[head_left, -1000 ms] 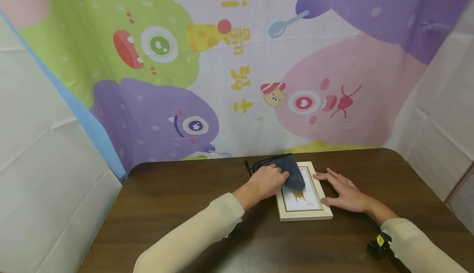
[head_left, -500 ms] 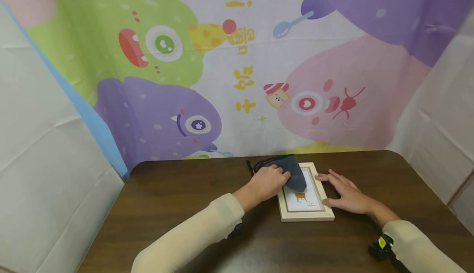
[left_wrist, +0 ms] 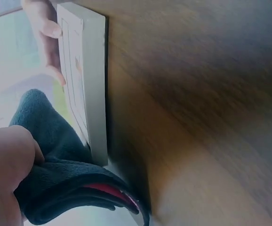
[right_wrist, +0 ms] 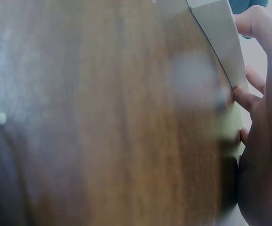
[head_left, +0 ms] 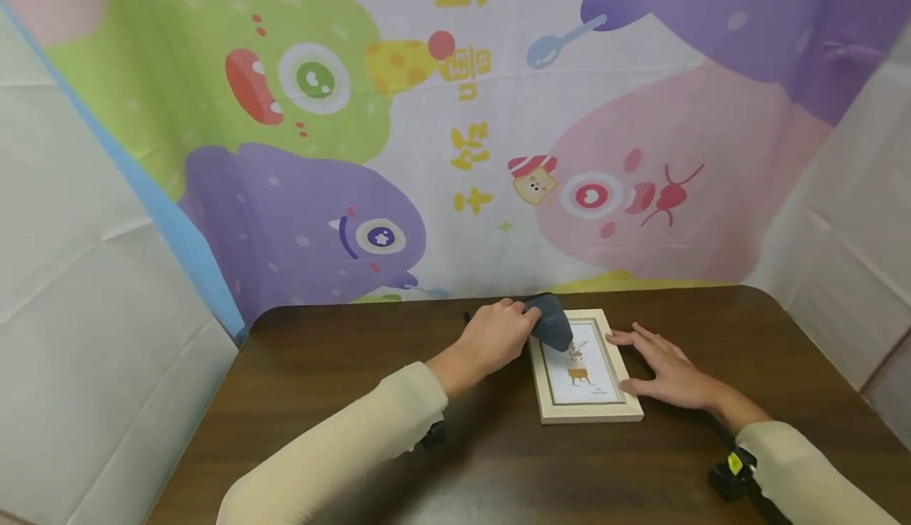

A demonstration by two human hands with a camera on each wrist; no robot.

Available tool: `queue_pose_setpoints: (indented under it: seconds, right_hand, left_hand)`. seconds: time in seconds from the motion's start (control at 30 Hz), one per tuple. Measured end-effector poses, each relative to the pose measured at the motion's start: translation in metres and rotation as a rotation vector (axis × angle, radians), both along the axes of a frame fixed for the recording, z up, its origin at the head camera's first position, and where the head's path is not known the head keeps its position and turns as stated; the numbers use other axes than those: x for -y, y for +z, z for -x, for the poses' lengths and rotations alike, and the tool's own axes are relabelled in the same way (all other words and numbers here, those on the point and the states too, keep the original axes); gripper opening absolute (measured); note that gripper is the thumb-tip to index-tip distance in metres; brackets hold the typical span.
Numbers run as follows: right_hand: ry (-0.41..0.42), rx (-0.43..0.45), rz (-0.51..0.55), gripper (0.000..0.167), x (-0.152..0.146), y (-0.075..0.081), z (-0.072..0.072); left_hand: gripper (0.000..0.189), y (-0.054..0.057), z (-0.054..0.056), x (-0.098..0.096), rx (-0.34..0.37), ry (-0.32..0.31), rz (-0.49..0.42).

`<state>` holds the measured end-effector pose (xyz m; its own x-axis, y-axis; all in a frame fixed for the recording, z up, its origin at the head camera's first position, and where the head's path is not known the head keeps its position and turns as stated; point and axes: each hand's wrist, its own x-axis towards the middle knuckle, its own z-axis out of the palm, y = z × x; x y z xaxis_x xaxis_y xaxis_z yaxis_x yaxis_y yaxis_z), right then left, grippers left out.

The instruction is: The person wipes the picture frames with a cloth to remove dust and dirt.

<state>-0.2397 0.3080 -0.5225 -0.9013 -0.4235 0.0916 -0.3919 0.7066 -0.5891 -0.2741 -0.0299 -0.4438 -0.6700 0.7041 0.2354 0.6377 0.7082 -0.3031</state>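
Note:
A picture frame with a cream border lies flat on the table, holding a print of a small plant in an orange-brown pot. My left hand grips a dark blue-grey cloth, whose free corner hangs over the frame's upper left part. In the left wrist view the bunched cloth has a black edge and a strip of red in its folds. At the frame's right border, my right hand touches with spread fingers and thumb. The right wrist view has its fingertips against the frame's side.
The dark brown wooden table meets a cartoon-printed curtain along its back edge. Pale cloth walls stand at left and right. A small black device is strapped at the right wrist.
My left hand has moved left with the cloth, uncovering more of the printed plant. The right hand keeps its place at the frame.

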Motion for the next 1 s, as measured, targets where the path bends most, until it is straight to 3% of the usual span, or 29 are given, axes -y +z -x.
queue_pose_setpoints:
  seconds: [0.33, 0.47, 0.53, 0.77, 0.87, 0.93, 1.0]
  right_hand:
    - [0.004, -0.04, 0.039, 0.074, -0.003, -0.008, 0.001]
    - [-0.001, -0.036, 0.035, 0.074, -0.002, -0.007, 0.001]
    - [-0.005, -0.023, 0.025, 0.074, -0.002, -0.005, 0.001]
    - [-0.005, 0.003, -0.01, 0.073, 0.0, -0.003, 0.0]
    - [-0.005, 0.001, -0.011, 0.073, 0.0, -0.003, 0.0]
    - [-0.003, 0.0, -0.008, 0.073, -0.001, -0.002, 0.0]
    - [-0.005, 0.0, -0.007, 0.073, -0.001, -0.001, 0.0]
  left_hand:
    - [0.021, 0.005, 0.003, 0.023, 0.021, 0.082, -0.042]
    - [0.023, 0.005, 0.007, 0.027, 0.131, 0.113, -0.088]
    - [0.025, -0.002, 0.014, 0.028, 0.208, 0.13, -0.129]
    - [0.028, -0.104, 0.089, 0.034, 0.405, 0.113, -0.31]
    - [0.035, -0.109, 0.09, 0.032, 0.467, 0.127, -0.347]
    - [0.04, -0.107, 0.089, 0.03, 0.506, 0.159, -0.388]
    - [0.043, -0.084, 0.069, 0.026, 0.507, 0.196, -0.424]
